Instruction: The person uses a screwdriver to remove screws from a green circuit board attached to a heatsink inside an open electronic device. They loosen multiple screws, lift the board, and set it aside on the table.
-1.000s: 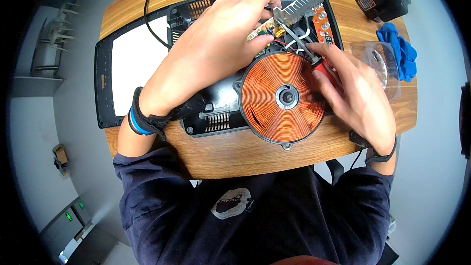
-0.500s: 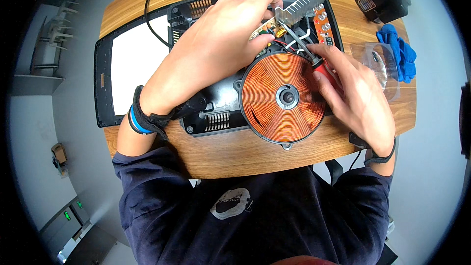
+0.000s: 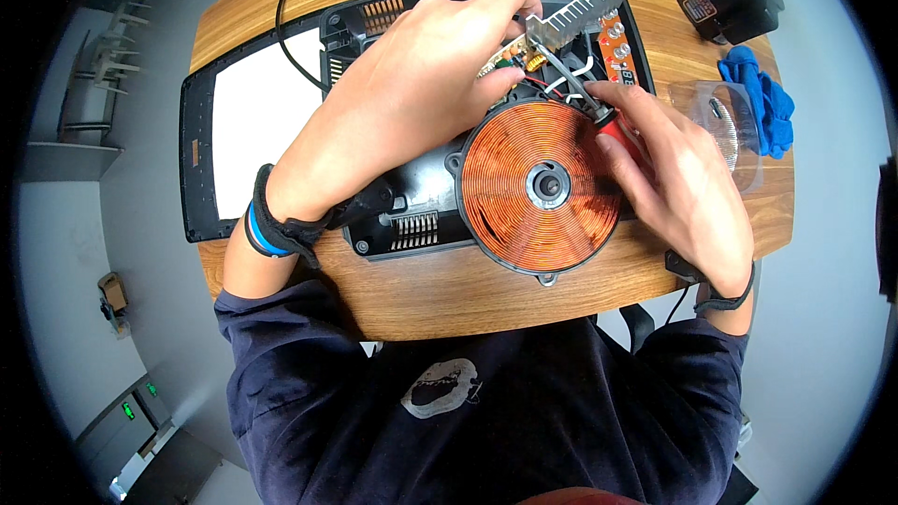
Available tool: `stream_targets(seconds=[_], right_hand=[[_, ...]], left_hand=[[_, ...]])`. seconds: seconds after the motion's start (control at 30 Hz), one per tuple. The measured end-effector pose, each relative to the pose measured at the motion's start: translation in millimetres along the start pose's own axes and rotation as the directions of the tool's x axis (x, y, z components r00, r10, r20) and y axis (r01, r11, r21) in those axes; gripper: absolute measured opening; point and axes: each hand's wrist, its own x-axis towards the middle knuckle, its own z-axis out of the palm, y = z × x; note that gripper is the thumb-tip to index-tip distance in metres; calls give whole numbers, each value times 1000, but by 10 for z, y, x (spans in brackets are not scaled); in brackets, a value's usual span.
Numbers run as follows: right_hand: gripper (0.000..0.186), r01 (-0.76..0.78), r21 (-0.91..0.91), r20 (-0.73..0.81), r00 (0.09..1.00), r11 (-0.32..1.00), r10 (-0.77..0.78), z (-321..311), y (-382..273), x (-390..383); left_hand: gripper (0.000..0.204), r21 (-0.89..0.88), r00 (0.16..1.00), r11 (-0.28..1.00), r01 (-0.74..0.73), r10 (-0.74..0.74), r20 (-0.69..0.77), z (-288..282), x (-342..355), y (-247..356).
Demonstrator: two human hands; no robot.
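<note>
An opened induction cooker lies on the table, its black lower housing (image 3: 426, 194) showing vents and wiring. My left hand (image 3: 440, 61) grips a circuit board (image 3: 505, 58) that carries a finned metal heat sink (image 3: 582, 11), tilted up out of the housing. In my right hand (image 3: 669, 159) is a screwdriver (image 3: 610, 122) with a red handle; its shaft points up and left, and the tip meets the base of the heat sink. A round copper coil (image 3: 510, 210) rests at the housing's front edge, between my two hands. An orange control board (image 3: 615, 51) sits at the housing's right side.
A black-framed panel with a white face (image 3: 257, 126) lies at the left. To the right are a clear plastic container (image 3: 734, 122), a blue cloth (image 3: 772, 103) and a black cylindrical device (image 3: 725, 0). A black power cord (image 3: 281, 19) loops over the table (image 3: 440, 304).
The heat sink has tipped very slightly to the right. Both hands keep nearly the same place and grip.
</note>
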Motion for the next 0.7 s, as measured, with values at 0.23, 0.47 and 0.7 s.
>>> stream_targets(seconds=[0.23, 0.47, 0.7], right_hand=[[38, 14, 10, -44, 999, 1000, -13, 0, 36, -22], [28, -95, 42, -44, 994, 995, 97, 35, 110, -90], [25, -149, 6, -30, 988, 989, 149, 78, 44, -44]], left_hand=[[50, -93, 999, 995, 35, -31, 42, -8, -26, 29], [55, -139, 993, 988, 67, -52, 105, -56, -58, 93], [52, -172, 995, 982, 76, -63, 77, -42, -50, 11]])
